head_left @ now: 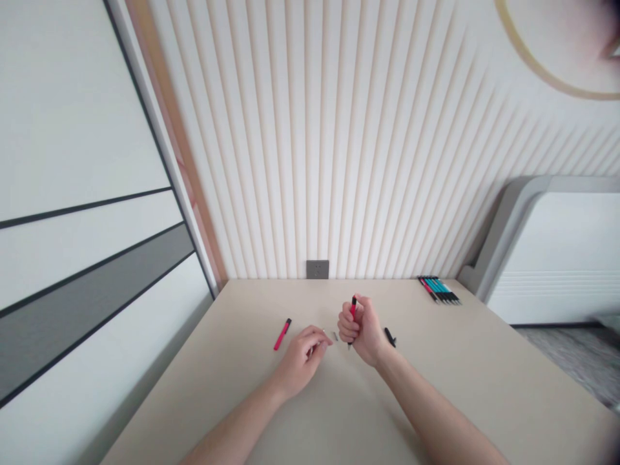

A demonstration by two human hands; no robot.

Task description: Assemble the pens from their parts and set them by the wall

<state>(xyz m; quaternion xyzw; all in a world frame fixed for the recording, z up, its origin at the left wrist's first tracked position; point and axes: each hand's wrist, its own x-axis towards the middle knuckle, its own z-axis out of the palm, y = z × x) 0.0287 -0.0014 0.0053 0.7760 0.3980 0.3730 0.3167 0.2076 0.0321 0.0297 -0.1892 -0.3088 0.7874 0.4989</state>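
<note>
My right hand (pixel 362 330) is wrapped around a red and black pen (pixel 354 309), held upright with the thumb near its black top. The pen's pointed silver tip shows below the fist. To its left, my left hand (pixel 303 358) is low over the table, fingers curled and pinched together; whatever they hold is too small to make out. Between the hands lies a tiny silvery piece (pixel 335 336). A red barrel with a black end (pixel 282 334) lies left of my left hand. Just right of my right wrist is a black pen part (pixel 390 336).
Several pens (pixel 440 290), with teal, red and black parts, lie in a row at the back right of the beige table (pixel 232 400). A dark wall socket (pixel 318 269) sits behind the table's back edge. A white cabinet (pixel 97 271) stands left, a grey-white headboard (pixel 547 252) right.
</note>
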